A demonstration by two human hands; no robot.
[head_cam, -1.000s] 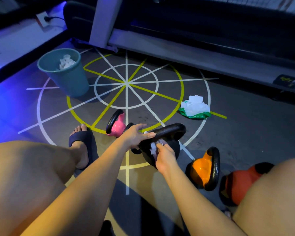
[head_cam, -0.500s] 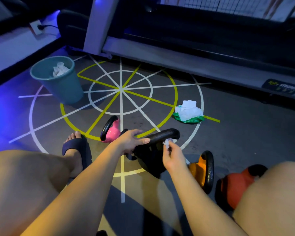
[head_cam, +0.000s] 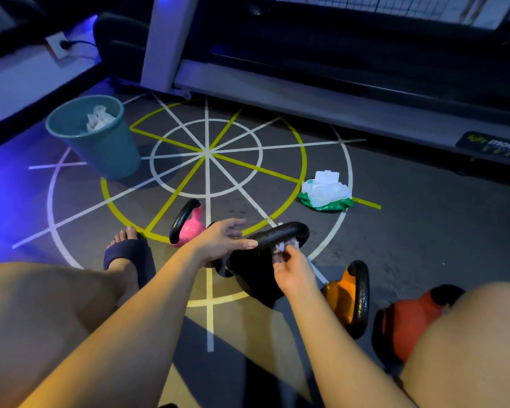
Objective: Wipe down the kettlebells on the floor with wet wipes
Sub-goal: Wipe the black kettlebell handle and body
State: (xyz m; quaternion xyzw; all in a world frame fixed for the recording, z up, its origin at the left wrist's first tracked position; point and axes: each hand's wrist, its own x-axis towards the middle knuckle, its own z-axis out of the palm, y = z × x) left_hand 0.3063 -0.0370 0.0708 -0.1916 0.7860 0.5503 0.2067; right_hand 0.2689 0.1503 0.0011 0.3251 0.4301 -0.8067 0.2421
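Note:
A black kettlebell (head_cam: pixel 256 278) lies tilted on the floor between my knees, its thick handle (head_cam: pixel 289 232) pointing away from me. My right hand (head_cam: pixel 292 269) pinches a crumpled white wet wipe (head_cam: pixel 286 246) against the underside of that handle. My left hand (head_cam: pixel 223 240) hovers over the handle's left end with straight fingers, its thumb touching the handle. A pink kettlebell (head_cam: pixel 189 223) stands just left of it. On the right, an orange kettlebell (head_cam: pixel 349 295) and a red kettlebell (head_cam: pixel 407 319) sit on the floor.
A green and white wipes pack (head_cam: pixel 324 192) lies open on the floor beyond the kettlebells. At the far left a teal bin (head_cam: pixel 100 142) holds used wipes. A treadmill base (head_cam: pixel 321 95) runs across the back. My sandalled left foot (head_cam: pixel 127 257) rests near the pink kettlebell.
My right hand has moved the wipe up from the kettlebell's body to the handle. My left hand's fingers have loosened and lifted from the handle.

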